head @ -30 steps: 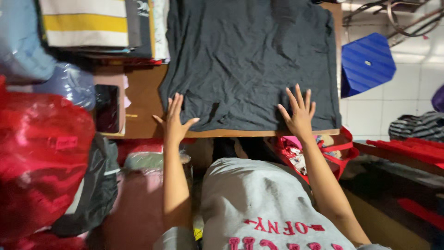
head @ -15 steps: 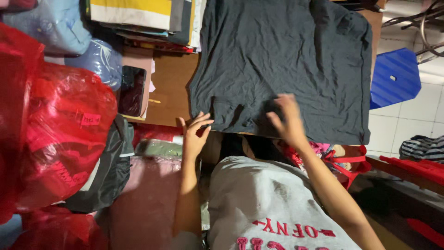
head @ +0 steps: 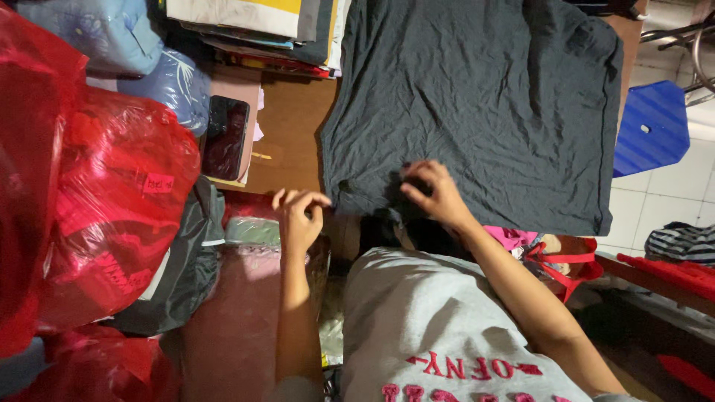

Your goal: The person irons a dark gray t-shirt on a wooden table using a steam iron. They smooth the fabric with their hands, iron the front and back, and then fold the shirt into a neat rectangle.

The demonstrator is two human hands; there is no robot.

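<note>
1. A cramped room: a brown bench (head: 290, 141) carries a dark grey T-shirt (head: 477, 104), with a stack of folded clothes (head: 253, 22) at its far left and red plastic bags (head: 104, 201) piled on the left
2. The T-shirt lies spread flat and creased; no fold shows in it yet
3. The right hand (head: 436, 195) rests on its near hem, fingers bent, pinching or pressing the cloth, I cannot tell which
4. The left hand (head: 299, 216) hovers loosely curled, holding nothing, just beside the shirt's near left corner
5. A dark phone (head: 225, 136) lies left of the shirt
</note>
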